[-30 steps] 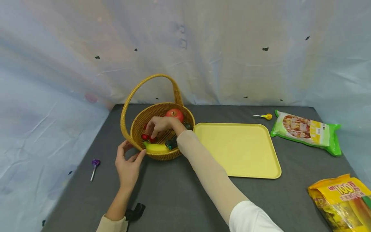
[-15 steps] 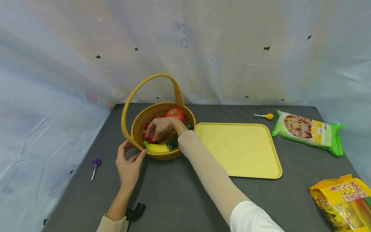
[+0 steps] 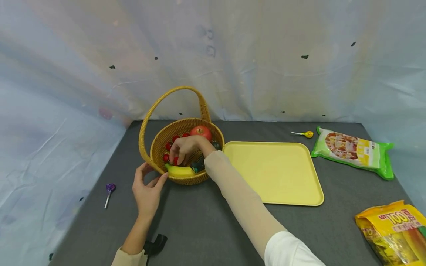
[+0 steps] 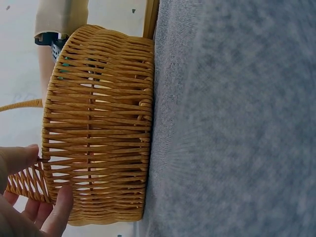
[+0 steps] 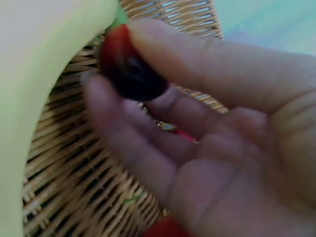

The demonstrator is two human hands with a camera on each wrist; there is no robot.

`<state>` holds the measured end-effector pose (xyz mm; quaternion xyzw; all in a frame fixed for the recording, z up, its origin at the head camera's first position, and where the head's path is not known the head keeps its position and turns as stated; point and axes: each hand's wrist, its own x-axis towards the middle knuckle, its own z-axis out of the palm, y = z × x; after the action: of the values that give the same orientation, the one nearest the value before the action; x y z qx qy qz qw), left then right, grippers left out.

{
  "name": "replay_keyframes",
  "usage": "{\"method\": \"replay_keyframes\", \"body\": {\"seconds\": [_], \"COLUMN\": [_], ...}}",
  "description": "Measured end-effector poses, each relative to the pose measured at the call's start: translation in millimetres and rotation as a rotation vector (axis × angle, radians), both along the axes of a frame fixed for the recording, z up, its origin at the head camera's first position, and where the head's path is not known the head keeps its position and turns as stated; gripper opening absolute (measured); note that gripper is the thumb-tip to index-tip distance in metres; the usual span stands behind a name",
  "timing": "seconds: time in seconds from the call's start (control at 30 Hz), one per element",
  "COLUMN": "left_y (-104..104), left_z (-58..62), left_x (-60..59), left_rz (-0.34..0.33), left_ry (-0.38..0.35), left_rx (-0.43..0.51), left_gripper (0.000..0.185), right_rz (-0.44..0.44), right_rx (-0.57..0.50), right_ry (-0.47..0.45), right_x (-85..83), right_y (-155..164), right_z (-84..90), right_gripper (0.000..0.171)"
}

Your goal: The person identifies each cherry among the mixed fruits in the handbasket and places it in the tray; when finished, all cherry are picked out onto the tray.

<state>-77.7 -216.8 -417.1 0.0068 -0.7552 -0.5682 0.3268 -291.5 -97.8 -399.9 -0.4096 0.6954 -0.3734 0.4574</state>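
A woven wicker basket [image 3: 188, 180] with a tall arched handle [image 3: 145, 122] stands at the back left of the table. My left hand [image 3: 147, 192] grips it where the handle meets the rim; in the left wrist view, thumb and fingers [image 4: 61, 210] lie on either side of that spot. Inside the basket, my right hand [image 3: 187, 145] pinches a small red fruit [image 5: 129, 69], dark underneath, between thumb and fingertip. A banana [image 3: 179, 171] lies along the near inner wall. Several other small red fruits [image 3: 166, 158] sit to the left, and a larger red fruit [image 3: 201, 131] sits behind.
A yellow tray [image 3: 276, 173] lies right of the basket. Farther right are a yellow lollipop [image 3: 308, 134], a green-edged snack bag [image 3: 349, 149] and a yellow candy bag [image 3: 394, 232]. A purple lollipop [image 3: 110, 188] lies to the left. A hanging sheet [image 3: 253, 55] closes the back.
My right hand has shifted very slightly right and toward me within the basket, with a red fruit now showing at its fingertips. My left hand stays in place.
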Motion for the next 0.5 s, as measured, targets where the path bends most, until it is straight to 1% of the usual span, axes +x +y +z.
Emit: {"method": "replay_keyframes", "body": {"seconds": [0.1, 0.17, 0.23, 0.3, 0.37, 0.43, 0.47, 0.5], "left_y": [0, 0, 0, 1, 1, 1, 1, 1], "left_z": [-0.6, -0.5, -0.5, -0.3, -0.3, -0.3, -0.3, -0.2], "left_x": [0.5, 0.6, 0.6, 0.1, -0.3, -0.6, -0.7, -0.7], "left_rz": [0.004, 0.005, 0.001, -0.002, -0.007, -0.01, -0.01, -0.011], "left_ry": [0.005, 0.008, 0.01, 0.01, 0.014, 0.019, 0.021, 0.024], "left_rx": [-0.003, -0.004, 0.0, 0.002, 0.01, 0.01, 0.008, 0.006], "left_gripper": [0.056, 0.056, 0.056, 0.056, 0.056, 0.056, 0.056, 0.056], "right_rz": [-0.037, -0.1, -0.188, -0.301, -0.429, -0.563, -0.633, -0.702], "right_rx": [-0.101, -0.189, -0.274, -0.363, -0.436, -0.491, -0.507, -0.507], "right_ry": [0.031, 0.074, 0.139, 0.171, 0.178, 0.165, 0.141, 0.137], "right_x": [-2.7, -6.1, -9.7, -13.1, -14.2, -14.0, -13.2, -11.6], "right_y": [9, 22, 42, 69, 99, 131, 146, 160], "right_z": [10.7, 20.9, 30.9, 35.6, 34.1, 26.8, 21.0, 15.0], "right_gripper": [0.023, 0.025, 0.027, 0.028, 0.029, 0.029, 0.03, 0.03]}}
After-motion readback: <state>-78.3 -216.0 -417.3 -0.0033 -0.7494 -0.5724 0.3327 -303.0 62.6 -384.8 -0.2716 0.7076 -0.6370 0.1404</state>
